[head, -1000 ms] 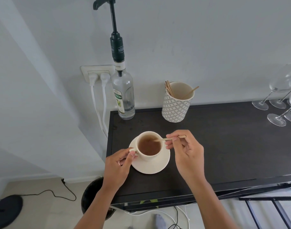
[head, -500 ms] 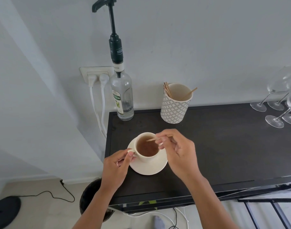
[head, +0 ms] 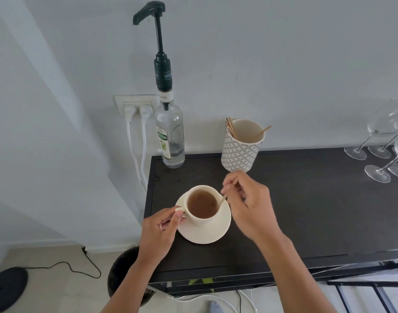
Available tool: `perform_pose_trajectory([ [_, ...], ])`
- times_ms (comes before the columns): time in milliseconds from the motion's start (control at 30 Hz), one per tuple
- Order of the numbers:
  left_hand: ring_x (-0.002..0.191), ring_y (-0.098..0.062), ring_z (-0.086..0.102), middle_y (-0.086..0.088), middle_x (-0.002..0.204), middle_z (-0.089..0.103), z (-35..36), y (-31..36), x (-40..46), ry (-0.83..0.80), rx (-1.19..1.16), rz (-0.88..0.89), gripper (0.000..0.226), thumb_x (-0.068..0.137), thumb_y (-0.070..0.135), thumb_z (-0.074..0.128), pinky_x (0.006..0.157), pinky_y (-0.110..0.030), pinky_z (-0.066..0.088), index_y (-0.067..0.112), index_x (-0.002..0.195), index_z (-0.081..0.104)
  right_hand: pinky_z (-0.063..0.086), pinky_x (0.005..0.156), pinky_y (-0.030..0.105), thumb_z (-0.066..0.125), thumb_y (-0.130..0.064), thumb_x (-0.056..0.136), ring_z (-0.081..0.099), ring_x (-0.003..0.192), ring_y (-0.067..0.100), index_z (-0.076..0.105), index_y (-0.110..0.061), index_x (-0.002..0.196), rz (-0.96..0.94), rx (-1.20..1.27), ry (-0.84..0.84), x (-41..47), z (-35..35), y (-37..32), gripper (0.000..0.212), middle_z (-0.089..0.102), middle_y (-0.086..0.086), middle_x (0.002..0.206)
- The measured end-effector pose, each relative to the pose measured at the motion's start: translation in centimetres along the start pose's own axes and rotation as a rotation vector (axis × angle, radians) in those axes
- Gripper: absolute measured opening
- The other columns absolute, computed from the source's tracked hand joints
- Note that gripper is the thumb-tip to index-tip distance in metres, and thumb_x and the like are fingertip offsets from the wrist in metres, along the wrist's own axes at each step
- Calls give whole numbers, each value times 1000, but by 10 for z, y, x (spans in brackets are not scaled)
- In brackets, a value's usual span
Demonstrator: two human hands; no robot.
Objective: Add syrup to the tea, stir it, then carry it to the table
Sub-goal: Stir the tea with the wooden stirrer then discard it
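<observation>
A cream cup (head: 202, 219) full of brown tea stands on a cream saucer (head: 207, 233) near the left end of a black counter (head: 306, 211). My left hand (head: 160, 229) pinches the cup's handle on its left side. My right hand (head: 247, 204), blurred by motion, holds a thin wooden stir stick (head: 222, 199) whose lower end dips into the tea at the cup's right rim. A clear syrup bottle (head: 169, 136) with a tall dark pump stands at the counter's back left corner.
A patterned white beaker (head: 241, 150) with several wooden sticks stands behind the cup. Wine glasses (head: 383, 152) cluster at the far right. Two white plugs (head: 137, 111) sit in a wall socket on the left. A dark round bin (head: 121, 274) stands on the floor below the counter's left edge.
My right hand has swung the stick around inside the cup, from across the top to its right rim. My left hand stays on the handle.
</observation>
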State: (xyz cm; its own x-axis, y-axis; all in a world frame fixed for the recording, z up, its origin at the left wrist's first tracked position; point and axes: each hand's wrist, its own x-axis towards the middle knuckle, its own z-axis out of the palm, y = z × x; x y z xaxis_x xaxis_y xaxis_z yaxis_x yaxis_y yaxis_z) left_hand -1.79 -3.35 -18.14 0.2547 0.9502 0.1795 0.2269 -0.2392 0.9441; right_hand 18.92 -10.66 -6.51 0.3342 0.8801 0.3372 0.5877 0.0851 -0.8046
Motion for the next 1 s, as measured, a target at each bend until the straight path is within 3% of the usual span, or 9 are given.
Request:
perform_pose_trajectory([
  [133, 97, -1, 75, 11, 96, 82, -1, -1, 0, -4, 2, -7, 32, 89, 36, 62, 77, -12, 59, 17, 105, 82, 60, 67, 33, 58, -5, 98, 73, 77, 15, 70, -16, 93, -74, 66, -187, -11, 19, -17, 17, 72, -6, 85],
  [233, 96, -1, 75, 14, 100, 80, -1, -2, 0, -8, -7, -7, 32, 90, 35, 62, 79, -12, 59, 15, 105, 82, 62, 73, 36, 57, -1, 99, 74, 82, 13, 70, -15, 96, -40, 76, -57, 1, 17, -7, 20, 74, -5, 89],
  [333, 96, -3, 76, 11, 96, 83, 0, -3, 0, -5, -11, -13, 34, 89, 36, 62, 81, -16, 61, 15, 106, 83, 62, 68, 43, 56, 1, 99, 73, 73, 14, 65, -28, 89, 105, 68, 82, 4, 1, 8, 32, 74, -4, 84],
  [433, 96, -3, 76, 13, 96, 83, -1, -2, 0, -8, -16, -16, 30, 89, 38, 62, 80, -15, 61, 21, 104, 82, 58, 58, 31, 58, 3, 96, 69, 62, 12, 65, -23, 83, 111, 129, 15, -11, 8, 0, 29, 72, -1, 77],
  [533, 97, 0, 74, 23, 101, 78, -1, 2, 0, -15, 0, -9, 21, 89, 38, 62, 78, -10, 58, 33, 102, 77, 61, 66, 27, 60, -3, 97, 73, 73, 14, 71, -15, 93, 25, 149, -64, -18, 28, -10, 17, 74, -5, 82],
  [700, 100, 6, 71, 39, 94, 75, -1, 7, -2, -8, 18, 8, 21, 89, 35, 64, 79, -8, 57, 32, 105, 76, 60, 64, 27, 61, 1, 98, 75, 68, 16, 70, -18, 93, 236, 307, 265, 0, 8, 8, 23, 77, 5, 83],
  [767, 101, 4, 72, 31, 101, 76, -2, 8, -2, 24, 18, 39, 26, 87, 34, 67, 80, -9, 58, 30, 112, 75, 62, 64, 32, 61, -2, 100, 76, 68, 23, 69, -15, 94, 378, 438, 419, -2, -4, 22, 16, 77, 10, 83],
  [867, 103, 3, 71, 17, 107, 76, -5, 7, -3, 73, 8, 69, 32, 85, 31, 70, 82, -9, 58, 26, 116, 74, 62, 64, 28, 61, -7, 102, 77, 68, 21, 70, -10, 96, 565, 626, 473, -10, -3, 37, 10, 78, 17, 89],
  [1000, 102, -2, 74, 9, 106, 80, -6, 6, -5, 85, -5, 80, 33, 83, 30, 73, 85, -16, 61, 17, 113, 79, 61, 58, 20, 61, -3, 101, 75, 61, 15, 68, -7, 93, 610, 777, 635, -20, -17, 49, 12, 73, 21, 88],
])
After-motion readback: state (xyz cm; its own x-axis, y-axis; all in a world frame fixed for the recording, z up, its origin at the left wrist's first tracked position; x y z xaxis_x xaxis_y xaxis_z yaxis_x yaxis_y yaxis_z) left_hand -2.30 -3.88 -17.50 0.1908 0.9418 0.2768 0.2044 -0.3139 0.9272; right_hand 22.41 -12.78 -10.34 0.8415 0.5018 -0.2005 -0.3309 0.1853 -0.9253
